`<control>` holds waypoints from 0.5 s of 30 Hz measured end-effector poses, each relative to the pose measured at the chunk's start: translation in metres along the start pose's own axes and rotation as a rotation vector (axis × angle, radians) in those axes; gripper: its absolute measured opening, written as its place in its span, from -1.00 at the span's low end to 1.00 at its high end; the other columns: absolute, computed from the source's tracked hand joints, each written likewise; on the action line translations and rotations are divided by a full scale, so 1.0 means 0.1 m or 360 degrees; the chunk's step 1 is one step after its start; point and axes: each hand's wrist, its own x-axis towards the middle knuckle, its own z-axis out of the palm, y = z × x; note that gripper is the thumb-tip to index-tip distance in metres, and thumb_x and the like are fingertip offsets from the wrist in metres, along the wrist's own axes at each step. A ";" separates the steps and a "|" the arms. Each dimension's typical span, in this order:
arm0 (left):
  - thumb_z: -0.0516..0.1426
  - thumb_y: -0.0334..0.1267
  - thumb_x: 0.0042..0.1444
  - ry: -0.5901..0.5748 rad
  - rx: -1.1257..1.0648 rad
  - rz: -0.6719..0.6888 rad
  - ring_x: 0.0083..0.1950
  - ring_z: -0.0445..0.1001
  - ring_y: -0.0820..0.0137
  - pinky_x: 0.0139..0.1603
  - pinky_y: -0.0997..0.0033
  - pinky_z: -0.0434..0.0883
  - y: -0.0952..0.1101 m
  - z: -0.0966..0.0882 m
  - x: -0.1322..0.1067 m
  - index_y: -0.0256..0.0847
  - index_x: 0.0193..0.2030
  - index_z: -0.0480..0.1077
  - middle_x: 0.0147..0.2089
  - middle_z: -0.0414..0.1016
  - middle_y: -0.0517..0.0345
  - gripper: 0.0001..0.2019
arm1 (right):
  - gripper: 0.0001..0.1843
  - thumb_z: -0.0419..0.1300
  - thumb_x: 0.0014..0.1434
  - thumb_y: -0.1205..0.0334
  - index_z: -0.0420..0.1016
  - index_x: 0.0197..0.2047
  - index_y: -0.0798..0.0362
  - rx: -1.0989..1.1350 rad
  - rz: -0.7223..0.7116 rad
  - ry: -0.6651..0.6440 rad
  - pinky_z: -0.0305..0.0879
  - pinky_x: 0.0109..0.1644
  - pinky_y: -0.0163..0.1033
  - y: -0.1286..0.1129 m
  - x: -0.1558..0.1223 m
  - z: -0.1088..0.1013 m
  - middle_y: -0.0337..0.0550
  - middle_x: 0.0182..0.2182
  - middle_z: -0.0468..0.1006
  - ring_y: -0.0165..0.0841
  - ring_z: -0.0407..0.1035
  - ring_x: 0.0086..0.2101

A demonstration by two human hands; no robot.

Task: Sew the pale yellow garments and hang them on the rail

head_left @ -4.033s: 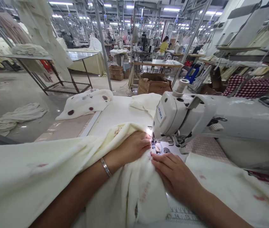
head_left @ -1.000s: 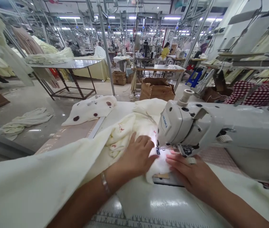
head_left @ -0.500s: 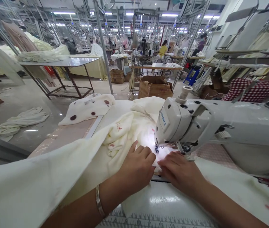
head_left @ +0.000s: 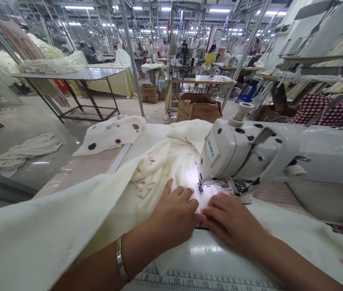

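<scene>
Left grip (head_left: 173, 216), right grip (head_left: 232, 220), on cream fabric (head_left: 159, 169), beside sewing machine (head_left: 241, 151)

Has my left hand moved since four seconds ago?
Yes, toward you. Judged against the fixed sewing machine, your left hand, earlier close beside the presser foot, now lies nearer your body.

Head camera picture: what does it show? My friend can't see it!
A person's left hand and right hand touch pale cream fabric, brightly lit beneath a white metal sewing machine, with a large workshop behind. A silver-coloured bracelet circles the left wrist.
</scene>
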 end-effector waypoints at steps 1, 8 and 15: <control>-0.06 -0.20 0.24 0.0005 -0.0011 -0.0025 0.09 0.30 0.17 0.20 -0.15 0.03 0.00 0.01 0.01 -0.23 -0.19 0.34 0.05 0.36 -0.02 -0.79 | -0.82 0.04 0.24 0.19 0.45 -0.28 0.02 -0.0002 0.0006 -0.0028 0.18 -0.19 -0.20 0.00 -0.01 -0.01 -0.19 -0.39 0.40 -0.36 0.28 -0.34; -0.16 -0.22 0.28 0.0035 -0.0181 -0.0076 0.15 0.26 0.16 0.17 -0.20 0.04 -0.17 0.01 0.32 -0.25 -0.21 0.30 0.01 0.39 -0.03 -0.73 | -0.75 -0.01 0.28 0.13 0.41 -0.11 0.00 -0.0155 0.0104 -0.0081 0.24 -0.11 -0.14 0.16 0.06 0.08 -0.05 -0.21 0.43 -0.25 0.32 -0.18; 0.01 -0.28 0.16 0.0049 -0.0149 0.0009 0.23 0.15 0.21 0.23 -0.14 -0.07 -0.21 0.02 0.26 -0.19 -0.14 0.28 0.10 0.32 0.03 -0.86 | -0.78 -0.01 0.28 0.13 0.42 -0.15 -0.02 -0.0124 0.0122 -0.0154 0.21 -0.18 -0.16 0.12 0.06 0.06 -0.09 -0.24 0.43 -0.28 0.34 -0.26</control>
